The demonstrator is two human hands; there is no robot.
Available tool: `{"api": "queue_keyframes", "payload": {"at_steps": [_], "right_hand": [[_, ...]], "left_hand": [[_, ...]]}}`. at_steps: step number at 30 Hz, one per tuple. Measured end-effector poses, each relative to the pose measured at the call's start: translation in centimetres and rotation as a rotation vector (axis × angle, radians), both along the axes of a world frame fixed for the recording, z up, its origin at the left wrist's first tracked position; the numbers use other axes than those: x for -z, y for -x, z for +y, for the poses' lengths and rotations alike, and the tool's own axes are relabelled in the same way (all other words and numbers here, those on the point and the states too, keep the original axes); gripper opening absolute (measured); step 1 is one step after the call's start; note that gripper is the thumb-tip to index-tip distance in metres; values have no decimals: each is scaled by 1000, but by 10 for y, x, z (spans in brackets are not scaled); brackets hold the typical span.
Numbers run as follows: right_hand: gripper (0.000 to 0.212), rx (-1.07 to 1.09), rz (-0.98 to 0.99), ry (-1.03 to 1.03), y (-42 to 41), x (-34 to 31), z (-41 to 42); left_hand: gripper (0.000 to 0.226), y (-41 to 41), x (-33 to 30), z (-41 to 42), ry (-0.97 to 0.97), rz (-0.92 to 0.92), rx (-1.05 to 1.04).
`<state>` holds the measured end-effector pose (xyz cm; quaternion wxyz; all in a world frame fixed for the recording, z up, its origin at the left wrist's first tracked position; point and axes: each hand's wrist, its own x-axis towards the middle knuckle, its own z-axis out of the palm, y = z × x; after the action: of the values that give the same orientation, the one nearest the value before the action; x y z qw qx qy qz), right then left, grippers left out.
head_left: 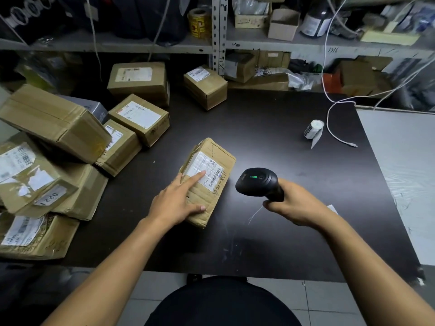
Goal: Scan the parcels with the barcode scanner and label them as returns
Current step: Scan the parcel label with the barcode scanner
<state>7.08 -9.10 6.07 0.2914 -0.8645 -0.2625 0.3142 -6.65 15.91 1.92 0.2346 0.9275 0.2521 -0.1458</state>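
Note:
A small brown cardboard parcel (213, 165) with a white barcode label lies in the middle of the black table (270, 142). My left hand (175, 203) rests flat on its near end, the fingers straight and the forefinger on the label. My right hand (294, 205) grips the handle of a black barcode scanner (257, 182). The scanner's head points left toward the parcel's barcode and shows a green light on top. A small roll of white labels (314, 129) lies at the far right of the table.
Several taped parcels (138, 118) are heaped along the table's left side, and one parcel (206, 88) sits at the back. A white cable (339, 135) trails by the label roll. Cluttered metal shelves (219, 38) stand behind. A pale surface (404, 165) adjoins the table's right edge.

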Motion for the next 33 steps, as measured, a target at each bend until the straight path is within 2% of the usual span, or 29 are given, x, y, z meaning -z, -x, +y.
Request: {"api": "queue_keyframes", "payload": {"at_steps": [3,7,13,27,30,33], "right_hand": [[34,208,60,7,11,27,1],[45,485,116,10,29,70,5],[52,681,212,1,43,99,12],[69,735,197,38,53,102,7],[73,749,164,14,59,96,-1],[70,814,115,-66,70,88,-14]], "left_hand": [[93,0,9,-2,76,-37,-59],[92,5,22,-12,300,-151,-230],[94,12,36,-32,432,-213,-337],[98,17,34,-21,406,-114,-213],[99,17,26,-20,318,-56,-183],[98,8,17,-22,110,-126,-40]]}}
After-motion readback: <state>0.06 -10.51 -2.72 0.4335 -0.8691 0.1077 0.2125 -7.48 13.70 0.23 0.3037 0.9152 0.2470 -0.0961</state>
